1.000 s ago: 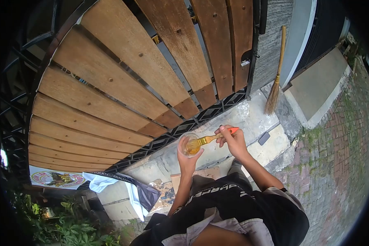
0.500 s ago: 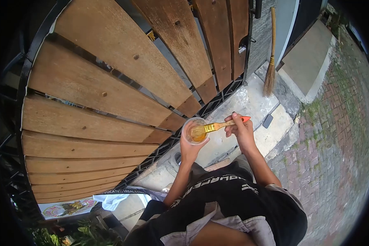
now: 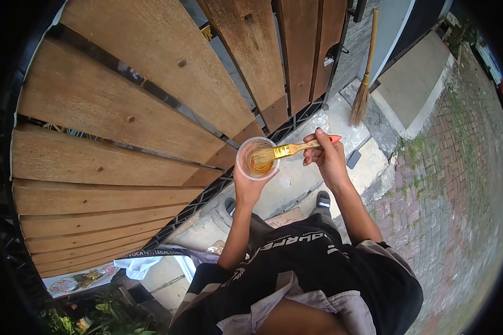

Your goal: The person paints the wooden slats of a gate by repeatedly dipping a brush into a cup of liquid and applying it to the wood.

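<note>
My left hand (image 3: pixel 249 188) is wrapped around a clear plastic cup (image 3: pixel 242 158) with some amber liquid (image 3: pixel 258 166) at the bottom. In my right hand (image 3: pixel 327 156), a paintbrush (image 3: pixel 298 147) is gripped by its wooden, red-tipped handle. Its pale bristles reach down inside the cup, and a gold-coloured ferrule lies over the rim. Right beside the cup stands a gate of wooden slats (image 3: pixel 167 120), browner at the slats' lower ends.
A broom (image 3: pixel 365 84) leans by the wall at the upper right. A dark flat object (image 3: pixel 354 159) lies on the concrete ledge (image 3: pixel 374 167). Brick paving (image 3: pixel 425 223) runs along the right, and a printed banner (image 3: pixel 84 281) hangs at lower left.
The cup, brush and both hands have shifted slightly left and up in view. The bristles stay inside the cup. The camera has moved a little, and my feet now show below.
</note>
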{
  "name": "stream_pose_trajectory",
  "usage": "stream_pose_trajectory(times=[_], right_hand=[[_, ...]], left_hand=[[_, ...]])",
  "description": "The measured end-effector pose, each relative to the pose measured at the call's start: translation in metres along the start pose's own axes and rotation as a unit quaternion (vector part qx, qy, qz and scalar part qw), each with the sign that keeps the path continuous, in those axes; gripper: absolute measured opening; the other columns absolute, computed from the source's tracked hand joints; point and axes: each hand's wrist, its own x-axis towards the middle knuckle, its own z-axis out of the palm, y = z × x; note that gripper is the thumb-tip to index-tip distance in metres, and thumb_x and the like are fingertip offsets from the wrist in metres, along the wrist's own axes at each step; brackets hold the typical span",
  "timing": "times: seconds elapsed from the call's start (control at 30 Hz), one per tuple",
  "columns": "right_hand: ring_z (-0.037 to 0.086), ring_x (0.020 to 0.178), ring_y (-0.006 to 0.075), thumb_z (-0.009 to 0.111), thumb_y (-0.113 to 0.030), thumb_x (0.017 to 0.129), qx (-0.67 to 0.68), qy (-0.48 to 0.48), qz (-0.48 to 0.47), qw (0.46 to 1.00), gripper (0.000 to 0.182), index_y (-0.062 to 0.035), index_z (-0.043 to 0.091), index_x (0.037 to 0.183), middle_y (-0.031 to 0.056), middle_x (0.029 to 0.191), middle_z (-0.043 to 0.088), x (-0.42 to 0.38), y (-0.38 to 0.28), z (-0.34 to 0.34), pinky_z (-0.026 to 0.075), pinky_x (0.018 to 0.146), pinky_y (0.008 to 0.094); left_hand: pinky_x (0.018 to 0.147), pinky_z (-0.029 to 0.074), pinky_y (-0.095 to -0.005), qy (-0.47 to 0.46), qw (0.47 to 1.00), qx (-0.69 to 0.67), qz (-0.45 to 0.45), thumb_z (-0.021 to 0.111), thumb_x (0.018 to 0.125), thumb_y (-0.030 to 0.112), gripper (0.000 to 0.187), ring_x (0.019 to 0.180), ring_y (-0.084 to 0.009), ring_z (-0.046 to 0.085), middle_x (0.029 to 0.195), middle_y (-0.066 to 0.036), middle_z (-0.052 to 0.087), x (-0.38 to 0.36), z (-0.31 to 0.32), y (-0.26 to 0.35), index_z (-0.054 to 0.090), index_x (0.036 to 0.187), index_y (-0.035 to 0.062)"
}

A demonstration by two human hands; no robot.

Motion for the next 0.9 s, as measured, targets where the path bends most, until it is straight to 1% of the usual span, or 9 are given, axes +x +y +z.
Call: stream_pose_trajectory(times=[0.23,0.43,0.53,0.63,0.67,0.73,0.83,0.87,0.9], right_hand=[[0.063,0.055,0.0165,0.050,-0.038,0.101,-0.017,0.029,0.010,0.999,0.046,0.0054,0.063,0.098,0.0106,0.069,0.064,-0.021,0.010,-0.020,0.053,0.058,0.0280],[0.065,0.060,0.0182,0.048,-0.038,0.102,0.046,0.042,0.001,0.998,0.045,0.0053,0.061,0.102,0.0118,0.073,0.065,-0.030,0.016,-0.030,0.057,0.064,0.0310],[0.068,0.070,0.0197,0.046,-0.035,0.104,0.146,0.029,-0.058,0.987,0.043,0.0057,0.058,0.109,0.0145,0.083,0.067,-0.011,0.007,-0.030,0.059,0.070,0.0349],[0.069,0.073,0.0211,0.047,-0.034,0.104,0.178,0.041,-0.150,0.972,0.043,0.0068,0.057,0.111,0.0159,0.085,0.067,0.021,-0.020,-0.016,0.059,0.072,0.0350],[0.069,0.073,0.0211,0.047,-0.034,0.104,0.184,0.040,-0.153,0.970,0.043,0.0068,0.057,0.111,0.0159,0.085,0.067,0.033,-0.029,-0.011,0.059,0.072,0.0350],[0.069,0.076,0.0225,0.050,-0.032,0.103,0.193,0.042,-0.246,0.949,0.042,0.0077,0.057,0.112,0.0174,0.088,0.067,0.060,-0.048,0.001,0.059,0.073,0.0336],[0.070,0.077,0.0230,0.053,-0.033,0.101,0.196,0.045,-0.297,0.933,0.043,0.0081,0.058,0.112,0.0182,0.088,0.067,0.100,-0.064,0.019,0.060,0.073,0.0320],[0.070,0.077,0.0230,0.053,-0.033,0.101,0.199,0.045,-0.298,0.932,0.043,0.0081,0.058,0.112,0.0182,0.088,0.067,0.113,-0.066,0.025,0.060,0.073,0.0320],[0.070,0.078,0.0231,0.054,-0.033,0.101,0.198,0.045,-0.312,0.928,0.043,0.0083,0.058,0.111,0.0185,0.088,0.067,0.126,-0.066,0.030,0.060,0.073,0.0318]], left_hand=[[0.101,0.045,-0.0332,0.001,0.999,-0.013,-0.031,0.087,0.062,-0.004,0.081,0.116,-0.0215,0.057,0.125,-0.014,0.056,-0.024,0.015,-0.013,0.045,0.131,-0.0034],[0.101,0.045,-0.0331,-0.016,0.999,0.009,-0.027,0.087,0.062,-0.003,0.082,0.116,-0.0215,0.056,0.126,-0.014,0.056,-0.039,0.014,-0.024,0.045,0.132,-0.0038],[0.100,0.046,-0.0328,-0.008,0.999,-0.006,-0.042,0.087,0.062,-0.003,0.082,0.116,-0.0216,0.056,0.127,-0.014,0.054,-0.044,0.011,-0.024,0.045,0.132,-0.0040],[0.102,0.043,-0.0329,0.018,0.998,-0.032,-0.052,0.087,0.061,-0.003,0.082,0.118,-0.0213,0.055,0.128,-0.013,0.054,-0.048,0.010,-0.014,0.045,0.132,-0.0041],[0.102,0.043,-0.0329,0.016,0.998,-0.028,-0.048,0.087,0.061,-0.003,0.082,0.118,-0.0213,0.055,0.128,-0.013,0.054,-0.051,0.006,-0.017,0.045,0.132,-0.0041],[0.105,0.040,-0.0332,0.031,0.999,0.018,-0.018,0.087,0.061,-0.002,0.083,0.120,-0.0212,0.052,0.129,-0.012,0.053,-0.057,-0.004,-0.026,0.044,0.133,-0.0039],[0.108,0.038,-0.0333,0.051,0.998,-0.005,-0.043,0.086,0.062,-0.002,0.085,0.122,-0.0211,0.050,0.130,-0.012,0.052,-0.072,-0.018,-0.023,0.042,0.135,-0.0031],[0.107,0.038,-0.0375,0.042,0.998,0.011,-0.039,0.083,0.064,-0.002,0.090,0.126,-0.0255,0.049,0.132,-0.015,0.051,-0.078,-0.023,-0.022,0.036,0.140,0.0009],[0.107,0.038,-0.0375,0.041,0.998,0.014,-0.038,0.083,0.064,-0.002,0.090,0.126,-0.0255,0.049,0.132,-0.015,0.051,-0.084,-0.028,-0.022,0.036,0.140,0.0009]])
